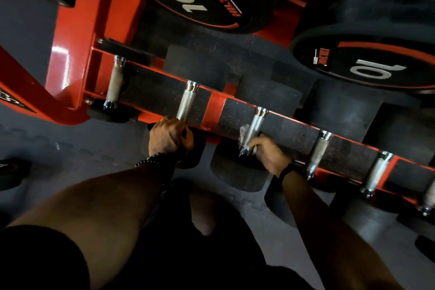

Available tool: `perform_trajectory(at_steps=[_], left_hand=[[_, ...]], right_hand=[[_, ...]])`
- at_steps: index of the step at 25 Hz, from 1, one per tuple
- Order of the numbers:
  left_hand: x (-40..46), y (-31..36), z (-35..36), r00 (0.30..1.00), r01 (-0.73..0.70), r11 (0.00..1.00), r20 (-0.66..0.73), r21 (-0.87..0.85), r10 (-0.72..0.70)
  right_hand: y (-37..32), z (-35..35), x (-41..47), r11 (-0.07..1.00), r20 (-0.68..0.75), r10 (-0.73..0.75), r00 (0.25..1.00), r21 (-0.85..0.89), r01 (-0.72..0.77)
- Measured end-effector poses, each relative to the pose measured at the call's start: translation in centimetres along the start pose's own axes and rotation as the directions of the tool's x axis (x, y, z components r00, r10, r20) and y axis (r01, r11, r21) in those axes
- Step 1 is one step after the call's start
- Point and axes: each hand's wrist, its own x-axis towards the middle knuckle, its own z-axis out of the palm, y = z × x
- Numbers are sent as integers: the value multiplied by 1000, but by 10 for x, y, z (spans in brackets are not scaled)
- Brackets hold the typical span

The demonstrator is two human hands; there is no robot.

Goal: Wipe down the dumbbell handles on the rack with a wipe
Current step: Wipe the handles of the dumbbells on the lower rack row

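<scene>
Red rack (213, 110), lower tier, row of dumbbells. Right hand (268, 153) wraps white wipe (244, 130) round lower end of third handle (254, 128), fingers curled on it. Left hand (169, 136) grips near end of second handle (187, 105), fingers curled.
</scene>
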Motion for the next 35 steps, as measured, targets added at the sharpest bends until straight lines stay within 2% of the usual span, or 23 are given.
perform_trajectory(at_steps=[1,2,4,5,7,9,11,13,15,22,24,26,28,30,31,32,33,34,35], left_hand=[[0,1,-1,1000,-3,1000,-1,-1,3],[1,1,-1,1000,-6,1000,-6,0,6],[1,3,-2,999,-18,1000,-27,2,18],[1,3,-2,999,-21,1000,-32,5,21],[1,3,-3,999,-18,1000,-38,-4,18],[0,4,-4,999,-20,1000,-45,-20,19],[1,5,-4,998,-25,999,-56,-19,24],[1,4,-3,999,-31,999,-38,-17,30],[1,2,-2,999,-38,999,-31,-17,38],[2,-3,2,999,-33,999,-18,-17,33],[1,-1,3,998,-53,998,-37,-19,52],[1,3,3,998,-49,999,-44,-11,48],[2,2,4,998,-43,999,-34,10,43],[1,0,5,998,-51,998,-36,21,52],[1,-1,6,997,-56,998,-45,23,57],[0,-1,5,997,-58,998,-48,23,59],[0,0,5,997,-56,998,-49,21,56],[0,0,5,997,-50,999,-54,19,51],[0,0,5,997,-43,999,-57,19,44]], right_hand=[[-11,0,6,998,15,40,999,48,-41],[-25,2,17,993,-40,70,997,102,-65],[-39,10,33,980,-119,20,993,199,4],[-34,15,31,981,-155,-11,988,191,41],[-7,16,12,998,-237,-53,970,-25,49],[8,14,-9,979,-272,-36,962,-204,-21],[-4,15,-8,988,-322,-37,946,-151,-13],[-25,23,5,989,-468,-143,872,-88,115],[-32,28,16,973,-535,-229,813,-102,207],[-28,21,8,972,-366,-232,901,-48,231],[-35,14,18,985,-241,-96,966,118,127],[-43,10,31,989,-156,87,984,135,-66],[-42,17,47,986,-272,161,949,93,-141],[-32,26,57,993,-416,84,905,106,-44],[-28,30,55,999,-521,-35,853,1,41],[-23,32,51,978,-615,-188,766,-189,88],[-22,34,41,926,-684,-312,660,-373,52],[-18,35,31,864,-708,-417,569,-503,8],[-15,38,19,819,-694,-509,510,-573,37]])
